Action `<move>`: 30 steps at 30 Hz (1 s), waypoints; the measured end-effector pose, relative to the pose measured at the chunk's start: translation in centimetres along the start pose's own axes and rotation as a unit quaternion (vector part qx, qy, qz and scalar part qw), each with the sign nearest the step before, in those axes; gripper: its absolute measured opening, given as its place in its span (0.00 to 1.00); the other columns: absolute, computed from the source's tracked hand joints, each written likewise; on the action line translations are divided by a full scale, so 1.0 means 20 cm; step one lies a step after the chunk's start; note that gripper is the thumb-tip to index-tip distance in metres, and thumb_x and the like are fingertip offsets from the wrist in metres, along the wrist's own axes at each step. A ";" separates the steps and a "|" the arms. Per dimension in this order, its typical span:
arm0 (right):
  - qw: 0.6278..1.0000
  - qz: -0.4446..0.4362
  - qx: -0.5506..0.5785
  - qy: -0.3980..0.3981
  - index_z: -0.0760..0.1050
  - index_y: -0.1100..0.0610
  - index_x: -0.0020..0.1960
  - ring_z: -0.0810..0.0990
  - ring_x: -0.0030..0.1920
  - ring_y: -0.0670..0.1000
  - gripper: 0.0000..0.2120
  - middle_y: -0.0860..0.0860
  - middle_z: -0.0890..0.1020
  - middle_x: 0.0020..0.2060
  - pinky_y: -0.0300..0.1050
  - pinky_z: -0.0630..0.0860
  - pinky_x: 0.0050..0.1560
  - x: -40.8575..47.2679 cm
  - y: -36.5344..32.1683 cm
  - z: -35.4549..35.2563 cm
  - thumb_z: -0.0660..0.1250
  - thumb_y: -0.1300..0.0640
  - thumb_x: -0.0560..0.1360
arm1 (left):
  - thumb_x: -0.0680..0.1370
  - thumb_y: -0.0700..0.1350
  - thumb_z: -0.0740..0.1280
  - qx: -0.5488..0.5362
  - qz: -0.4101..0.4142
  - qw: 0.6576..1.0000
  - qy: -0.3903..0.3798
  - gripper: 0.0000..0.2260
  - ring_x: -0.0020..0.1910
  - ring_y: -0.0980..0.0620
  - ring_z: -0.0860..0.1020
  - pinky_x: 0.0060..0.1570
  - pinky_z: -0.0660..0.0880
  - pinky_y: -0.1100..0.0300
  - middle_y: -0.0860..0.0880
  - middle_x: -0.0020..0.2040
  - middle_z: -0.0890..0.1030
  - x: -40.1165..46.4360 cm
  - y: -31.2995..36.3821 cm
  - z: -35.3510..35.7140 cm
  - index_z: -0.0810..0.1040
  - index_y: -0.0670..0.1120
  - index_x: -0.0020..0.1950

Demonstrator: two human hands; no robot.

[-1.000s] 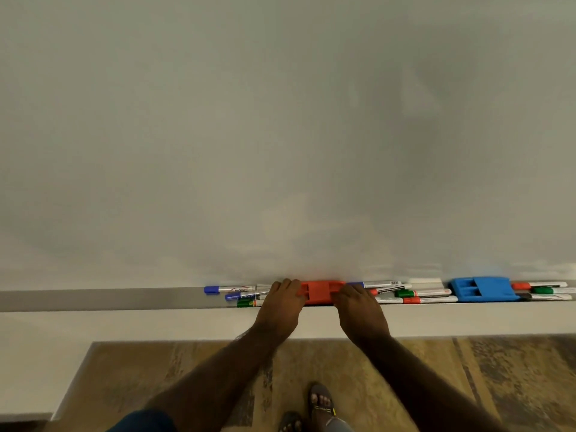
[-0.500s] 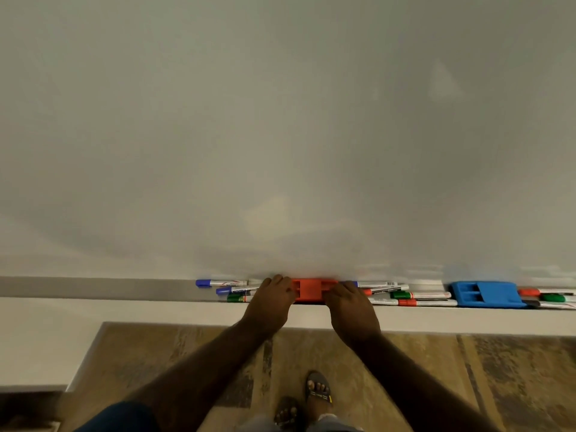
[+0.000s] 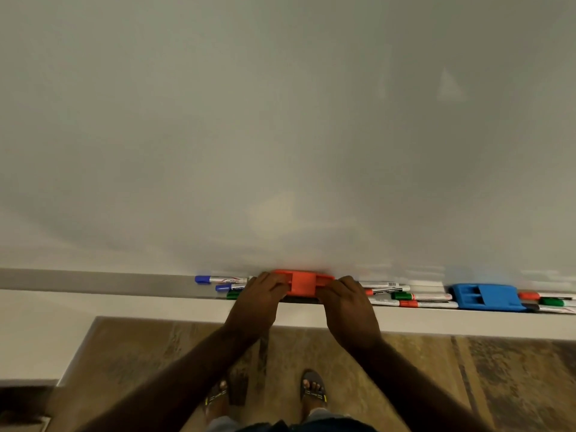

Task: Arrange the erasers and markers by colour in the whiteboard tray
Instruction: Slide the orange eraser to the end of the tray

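Change: both hands are closing tighter on the red eraser than 0.5 s ago, left fingers now lying over its left end; markers and blue eraser are sitting where they were.
Tray (image 3: 93,283): grey ledge under the whiteboard (image 3: 280,120), running the full width.
Left markers: 2 blue-capped markers (image 3: 218,279) lying lengthwise, a green cap (image 3: 232,295) peeking out just beside the left hand.
Left hand (image 3: 260,296): fingers curling over the left end of the red eraser, gripping it.
Red eraser (image 3: 304,284): sitting mid-tray against the board, held between both hands.
Right hand (image 3: 346,299): fingers curling onto the eraser's right end, gripping it.
Right markers (image 3: 417,299): mixed pile of red and green caps, touching each other, between the right hand and the blue eraser.
Blue eraser (image 3: 486,296): lying flat in the tray, well apart from the hands.
Far-right markers (image 3: 548,299): red and green caps, running out of frame.
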State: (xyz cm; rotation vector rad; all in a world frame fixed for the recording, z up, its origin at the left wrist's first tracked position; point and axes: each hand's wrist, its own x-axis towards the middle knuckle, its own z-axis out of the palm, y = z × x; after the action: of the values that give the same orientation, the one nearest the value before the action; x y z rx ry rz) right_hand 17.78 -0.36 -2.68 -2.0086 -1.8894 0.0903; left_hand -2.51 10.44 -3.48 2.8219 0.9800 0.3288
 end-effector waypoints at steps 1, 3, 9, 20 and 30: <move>1.000 -0.006 0.004 0.006 0.83 0.53 0.47 0.77 0.48 0.54 0.07 0.49 0.83 0.44 0.50 0.75 0.46 0.01 -0.04 0.00 0.72 0.65 0.73 | 0.69 0.35 0.77 -0.009 -0.001 1.000 0.012 0.18 0.57 0.44 0.82 0.56 0.80 0.50 0.45 0.57 0.84 -0.02 -0.03 -0.03 0.84 0.45 0.57; 1.000 -0.017 0.013 0.014 0.83 0.53 0.48 0.77 0.48 0.54 0.08 0.49 0.83 0.45 0.49 0.75 0.45 0.03 -0.12 0.00 0.73 0.64 0.73 | 0.72 0.35 0.75 -0.025 -0.007 0.999 0.032 0.16 0.57 0.44 0.82 0.55 0.80 0.51 0.44 0.59 0.84 -0.08 -0.08 -0.10 0.83 0.45 0.59; 0.996 -0.067 0.058 0.023 0.83 0.53 0.54 0.78 0.48 0.55 0.13 0.51 0.84 0.50 0.48 0.78 0.45 0.19 -0.51 0.12 0.73 0.65 0.73 | 0.76 0.38 0.72 -0.148 -0.120 0.975 0.118 0.09 0.55 0.47 0.82 0.58 0.75 0.57 0.43 0.59 0.84 -0.32 -0.41 -0.32 0.86 0.46 0.54; 0.983 -0.163 0.074 -0.031 0.83 0.57 0.54 0.78 0.52 0.59 0.11 0.55 0.84 0.53 0.52 0.78 0.51 0.61 -1.35 0.47 0.68 0.67 0.76 | 0.72 0.42 0.79 -0.194 -0.253 0.934 0.159 0.09 0.49 0.53 0.84 0.54 0.78 0.64 0.50 0.51 0.87 -0.86 -1.26 -0.56 0.88 0.47 0.51; 0.970 -0.223 0.095 -0.023 0.83 0.58 0.51 0.81 0.51 0.59 0.12 0.54 0.85 0.50 0.51 0.80 0.52 0.87 -1.85 0.83 0.74 0.69 0.70 | 0.72 0.41 0.79 -0.188 -0.263 0.937 0.134 0.07 0.46 0.53 0.84 0.51 0.79 0.60 0.48 0.49 0.87 -1.12 -1.86 -0.67 0.88 0.45 0.50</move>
State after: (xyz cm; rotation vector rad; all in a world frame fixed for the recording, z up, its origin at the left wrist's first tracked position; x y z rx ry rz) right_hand -20.65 21.27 -2.79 -1.4328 -2.2197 0.1880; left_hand -45.04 26.24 -1.42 2.1102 1.4884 0.7467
